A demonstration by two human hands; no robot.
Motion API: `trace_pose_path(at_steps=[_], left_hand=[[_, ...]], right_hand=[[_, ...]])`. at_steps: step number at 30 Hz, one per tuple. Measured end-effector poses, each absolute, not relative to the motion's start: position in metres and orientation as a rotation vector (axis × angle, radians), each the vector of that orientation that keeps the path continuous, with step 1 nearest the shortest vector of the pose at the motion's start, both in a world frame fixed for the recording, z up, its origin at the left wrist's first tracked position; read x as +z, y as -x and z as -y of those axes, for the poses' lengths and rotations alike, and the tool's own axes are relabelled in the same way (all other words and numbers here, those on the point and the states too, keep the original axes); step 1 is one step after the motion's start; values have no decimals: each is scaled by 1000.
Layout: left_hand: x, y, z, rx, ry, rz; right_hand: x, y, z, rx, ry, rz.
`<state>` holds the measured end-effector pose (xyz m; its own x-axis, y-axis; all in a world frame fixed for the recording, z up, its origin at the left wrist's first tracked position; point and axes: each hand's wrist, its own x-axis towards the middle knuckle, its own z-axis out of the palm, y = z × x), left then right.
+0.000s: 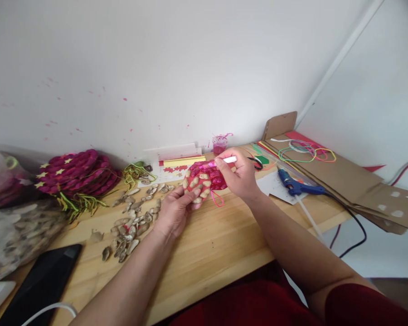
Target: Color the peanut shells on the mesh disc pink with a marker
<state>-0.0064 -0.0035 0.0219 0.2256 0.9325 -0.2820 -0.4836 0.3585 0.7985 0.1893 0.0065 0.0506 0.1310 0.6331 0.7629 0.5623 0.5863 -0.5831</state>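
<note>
My left hand [174,212] grips the near-left edge of a red disc covered with peanut shells [196,182], thumb on top. The shells on the disc's left are bare tan, while those on its far and right side are wet-looking magenta. A pink cord loop [218,199] hangs from its near edge. In my right hand [240,176], a white-handled paintbrush [230,159] is pinched between thumb and fingers; its pink end is over the magenta shells. Behind the hands, by the wall, stands a clear cup of magenta paint [220,146].
Loose shell halves [132,226] lie left of my hands. Farther left are stacked magenta discs with stars [76,171], a bag of shells [27,233] and a black tablet [41,280]. On the right are a blue glue gun [299,185], cardboard [347,181] and coloured cords [306,151].
</note>
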Motion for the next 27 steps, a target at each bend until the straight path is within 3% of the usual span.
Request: trace_pose_path(at_steps=[27], left_hand=[[17,7,5,1087,-849,-920]], right_hand=[[53,-187,-4,115,1052,1493]])
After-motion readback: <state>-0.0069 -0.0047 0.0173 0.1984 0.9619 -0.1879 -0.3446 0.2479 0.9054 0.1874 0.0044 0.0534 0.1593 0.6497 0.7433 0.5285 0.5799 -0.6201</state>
